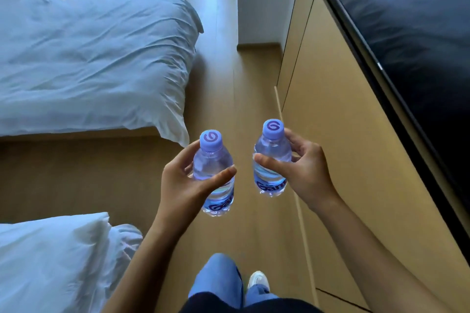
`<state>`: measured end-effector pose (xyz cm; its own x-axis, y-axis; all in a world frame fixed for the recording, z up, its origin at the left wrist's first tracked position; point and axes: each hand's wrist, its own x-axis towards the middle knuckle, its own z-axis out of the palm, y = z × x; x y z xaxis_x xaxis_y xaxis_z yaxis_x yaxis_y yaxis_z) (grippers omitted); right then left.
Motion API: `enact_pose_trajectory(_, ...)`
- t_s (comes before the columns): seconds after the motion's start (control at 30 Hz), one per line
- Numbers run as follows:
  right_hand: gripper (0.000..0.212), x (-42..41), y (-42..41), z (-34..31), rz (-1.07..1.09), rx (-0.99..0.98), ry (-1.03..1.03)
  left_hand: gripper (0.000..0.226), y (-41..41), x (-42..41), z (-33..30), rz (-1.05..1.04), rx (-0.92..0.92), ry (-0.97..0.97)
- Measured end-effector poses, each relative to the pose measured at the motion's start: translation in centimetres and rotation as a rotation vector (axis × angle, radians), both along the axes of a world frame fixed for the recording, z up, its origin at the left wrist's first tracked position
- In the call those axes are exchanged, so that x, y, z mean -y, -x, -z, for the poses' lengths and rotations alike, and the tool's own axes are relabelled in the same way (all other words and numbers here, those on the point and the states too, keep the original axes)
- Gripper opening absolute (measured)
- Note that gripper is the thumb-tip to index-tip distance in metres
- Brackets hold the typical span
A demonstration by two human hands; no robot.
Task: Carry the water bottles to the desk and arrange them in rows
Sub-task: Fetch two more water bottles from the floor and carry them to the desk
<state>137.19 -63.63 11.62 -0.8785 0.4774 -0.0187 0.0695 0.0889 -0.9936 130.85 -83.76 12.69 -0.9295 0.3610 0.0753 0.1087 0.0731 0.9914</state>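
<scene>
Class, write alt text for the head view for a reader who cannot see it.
A person walking on a wooden floor holds one capped water bottle upright in each hand: left hand, right hand. White-covered beds lie on the left.

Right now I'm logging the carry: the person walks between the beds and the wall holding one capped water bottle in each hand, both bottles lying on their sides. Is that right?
Not quite. The head view shows the left bottle and the right bottle held upright, caps up, not on their sides. The rest holds: the left hand and right hand each grip one capped bottle.

Two clear water bottles — left bottle (pixel 213 173), right bottle (pixel 272 160) — purple-capped, upright, held apart above floor.
</scene>
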Motion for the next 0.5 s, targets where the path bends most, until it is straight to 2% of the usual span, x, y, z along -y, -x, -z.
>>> enact_pose_trajectory(0.13,0.057,-1.7,7.2,0.4,-0.015,0.000,0.020,0.044,6.6,-1.9,0.3,-0.029,0.037,-0.028)
enact_pose_trajectory(0.33,0.046,-3.2,20.7,1.3,-0.024,-0.008,0.023,0.049,20.6,-3.8,1.4,-0.053,0.053,-0.009)
enact_pose_trajectory(0.5,0.047,-3.9,31.8,1.0,0.016,0.011,0.045,0.057,32.5,-5.2,0.8,-0.044,0.044,0.052)
